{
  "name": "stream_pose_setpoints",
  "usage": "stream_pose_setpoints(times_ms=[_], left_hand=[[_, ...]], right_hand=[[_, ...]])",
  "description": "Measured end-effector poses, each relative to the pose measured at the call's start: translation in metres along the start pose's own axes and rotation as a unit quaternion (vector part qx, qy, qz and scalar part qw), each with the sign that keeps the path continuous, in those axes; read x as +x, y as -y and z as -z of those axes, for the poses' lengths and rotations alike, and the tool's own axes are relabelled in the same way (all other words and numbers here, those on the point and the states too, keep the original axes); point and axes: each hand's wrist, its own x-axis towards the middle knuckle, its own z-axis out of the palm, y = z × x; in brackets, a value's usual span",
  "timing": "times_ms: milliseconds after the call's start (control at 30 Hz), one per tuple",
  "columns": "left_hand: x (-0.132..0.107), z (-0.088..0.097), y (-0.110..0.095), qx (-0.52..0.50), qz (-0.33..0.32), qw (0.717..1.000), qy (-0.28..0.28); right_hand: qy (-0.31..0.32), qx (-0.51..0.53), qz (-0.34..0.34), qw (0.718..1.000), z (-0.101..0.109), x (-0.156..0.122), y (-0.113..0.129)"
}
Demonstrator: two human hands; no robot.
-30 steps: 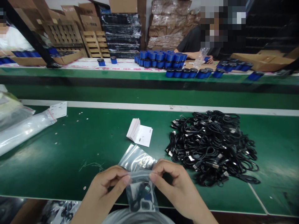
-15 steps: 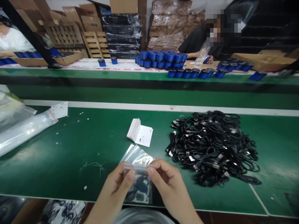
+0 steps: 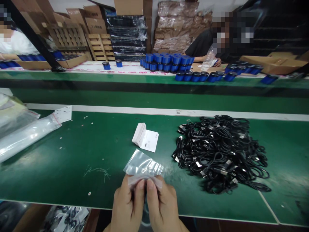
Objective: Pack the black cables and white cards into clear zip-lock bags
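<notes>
Both my hands pinch the top strip of a small clear zip bag (image 3: 154, 182) near the table's front edge. My left hand (image 3: 126, 201) and my right hand (image 3: 164, 201) are closed, thumbs side by side in the middle of the strip. Most of the bag's body hangs behind my hands, so its contents are hidden now; dark contents showed in it earlier. Just beyond my fingers lie flat clear bags (image 3: 145, 162). Farther back stands a stack of folded white leaflets (image 3: 150, 141). To the right is a heap of black USB cables (image 3: 222, 154).
A long plastic-wrapped bundle (image 3: 29, 137) and a white sheet (image 3: 64, 114) lie at the left. Below the table edge sits a box of bagged items (image 3: 69, 219). Blue cylinders (image 3: 166, 61) line the raised shelf behind, where two people sit.
My hands have drawn together along the bag's top strip, thumbs now meeting at its middle. The bag's dark contents have gone out of sight behind them.
</notes>
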Motion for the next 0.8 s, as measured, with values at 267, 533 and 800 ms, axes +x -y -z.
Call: stream_pose_setpoints(times_ms=[267, 533, 800], left_hand=[[0.01, 0.01, -0.005, -0.08, 0.031, 0.995, 0.06], [0.02, 0.023, -0.006, -0.175, 0.148, 0.962, 0.15], [0.022, 0.023, -0.003, -0.253, 0.231, 0.92, 0.192]], right_hand=[[0.024, 0.069, -0.083, 0.994, 0.02, 0.014, 0.005], [0.011, 0.114, -0.119, 0.986, 0.027, 0.018, 0.009], [-0.004, 0.142, -0.101, 0.985, 0.024, 0.015, 0.011]])
